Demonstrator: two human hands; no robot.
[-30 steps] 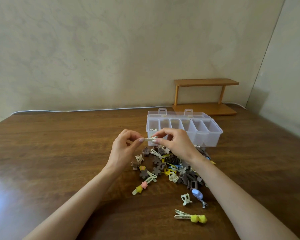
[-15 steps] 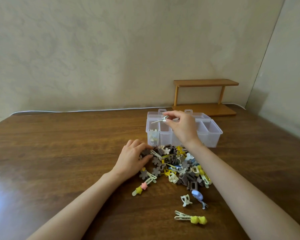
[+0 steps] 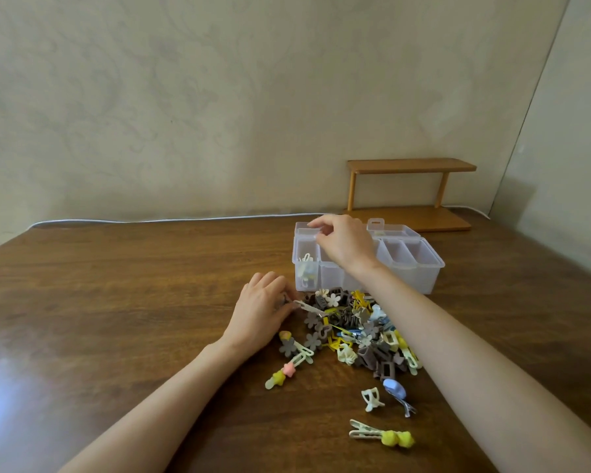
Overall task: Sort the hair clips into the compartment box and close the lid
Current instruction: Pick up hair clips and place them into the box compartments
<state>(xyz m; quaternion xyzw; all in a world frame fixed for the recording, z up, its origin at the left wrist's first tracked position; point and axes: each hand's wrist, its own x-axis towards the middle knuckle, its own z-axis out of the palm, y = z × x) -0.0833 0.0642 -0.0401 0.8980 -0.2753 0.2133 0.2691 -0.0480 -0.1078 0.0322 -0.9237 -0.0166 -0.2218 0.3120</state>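
- While the compartment box [image 3: 420, 278] stays put, lid [image 3: 396, 230] open, its leftmost compartment holds pale clips [image 3: 306, 266].
- Hair-clip pile [image 3: 355, 331]: just before it.
- Right hand [image 3: 347, 245]: curled over the box's left end; earlier clip no longer visible, grasp indiscernible.
- Left hand [image 3: 261, 308]: now pinching cream clip [image 3: 309, 308] at the pile's edge.

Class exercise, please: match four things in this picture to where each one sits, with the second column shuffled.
1. shelf
2. cable
3. box
4. blue clip

a. just behind the pile
b. along the table's far edge
c. on the near side of the pile
d. back right, behind the box

Pairs: 1-d, 2-b, 3-a, 4-c
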